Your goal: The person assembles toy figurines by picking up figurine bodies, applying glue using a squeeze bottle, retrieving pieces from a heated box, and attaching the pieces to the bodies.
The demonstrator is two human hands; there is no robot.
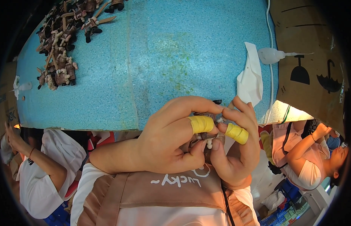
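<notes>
Close in front of my brown apron, both hands meet around a small brown toy figure [208, 137]. My left hand [168, 135] pinches it from one side, thumb below and fingers above. From the other side my right hand [241, 147] grips it with thumb and fingertips. Yellow tape wraps a finger on each hand. A pale bit of the figure shows between the two thumbs, and a dark tip sticks out above. Most of the figure is hidden by my fingers.
Similar figures [62, 56] are piled at the far left of the blue table [153, 56]. To the right lie a white sheet [251, 73], a squeeze bottle with a thin nozzle [271, 55], a white cable [272, 86] and a cardboard box [311, 49]. People sit on both sides.
</notes>
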